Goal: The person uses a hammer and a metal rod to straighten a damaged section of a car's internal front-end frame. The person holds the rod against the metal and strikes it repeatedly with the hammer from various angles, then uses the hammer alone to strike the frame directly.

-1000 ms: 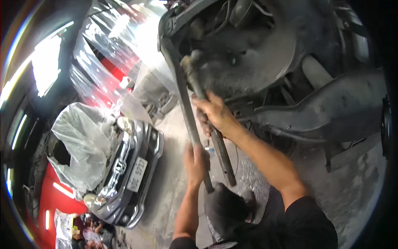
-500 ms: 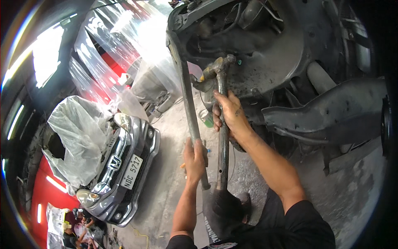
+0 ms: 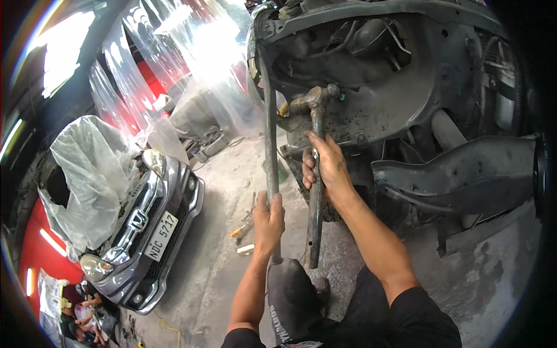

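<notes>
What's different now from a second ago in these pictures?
The hammer in the right hand has swung its head rightward, away from the long metal bar. The view has shifted too, putting the gray car farther left in the picture. Nothing was grasped or released; the left hand still holds the bar.

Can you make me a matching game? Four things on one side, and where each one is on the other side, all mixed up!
Things:
1. Long, thin grey metal bar
2. Grey metal hammer with a long tube handle
3. Cloudy, see-through plastic sheet
4. Small orange handle

Places:
A. In the right hand
B. On the grey concrete floor
C. In the left hand
D. Over the shiny grey car

Right pairs: 1-C, 2-A, 3-D, 4-B
</notes>
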Tool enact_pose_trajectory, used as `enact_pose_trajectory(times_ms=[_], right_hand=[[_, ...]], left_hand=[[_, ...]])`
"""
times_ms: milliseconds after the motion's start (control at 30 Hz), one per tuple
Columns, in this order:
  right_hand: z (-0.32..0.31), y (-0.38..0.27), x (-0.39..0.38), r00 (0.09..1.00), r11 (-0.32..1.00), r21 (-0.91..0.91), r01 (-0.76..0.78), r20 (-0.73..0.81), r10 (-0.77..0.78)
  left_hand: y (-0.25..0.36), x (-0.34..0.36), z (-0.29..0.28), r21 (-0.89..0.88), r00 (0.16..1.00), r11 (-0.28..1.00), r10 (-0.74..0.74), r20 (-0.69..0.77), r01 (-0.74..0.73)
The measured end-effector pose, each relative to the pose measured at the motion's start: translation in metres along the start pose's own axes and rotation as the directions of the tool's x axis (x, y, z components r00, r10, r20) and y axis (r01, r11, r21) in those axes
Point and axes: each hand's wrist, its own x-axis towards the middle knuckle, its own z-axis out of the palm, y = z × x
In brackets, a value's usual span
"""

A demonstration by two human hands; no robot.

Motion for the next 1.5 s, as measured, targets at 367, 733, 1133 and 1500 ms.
enact_pose_trajectory(times_ms=[367, 733, 1133, 1500], right_hand=[[0.016, -0.006, 0.014, 0.991, 0.995, 0.038, -0.087, -0.100, 0.091], [-0.015, -0.026, -0.004, 0.993, 0.991, -0.056, 0.118, 0.037, -0.116], [-0.043, -0.008, 0.003, 0.989, 0.953, -0.262, 0.149, 0.024, -0.148], [-0.044, -0.014, 0.000, 0.991, 0.939, -0.318, 0.128, 0.009, -0.132]], left_hand=[[0.003, -0.006, 0.000, -0.077, 0.998, 0.997, -0.022, 0.051, 0.026], [0.001, -0.006, 0.013, -0.077, 0.998, 0.996, -0.040, 0.046, 0.044], [-0.008, -0.004, 0.024, -0.065, 1.000, 0.998, -0.008, -0.009, 0.007], [-0.009, 0.008, 0.022, -0.038, 1.000, 0.999, 0.023, -0.014, -0.023]])
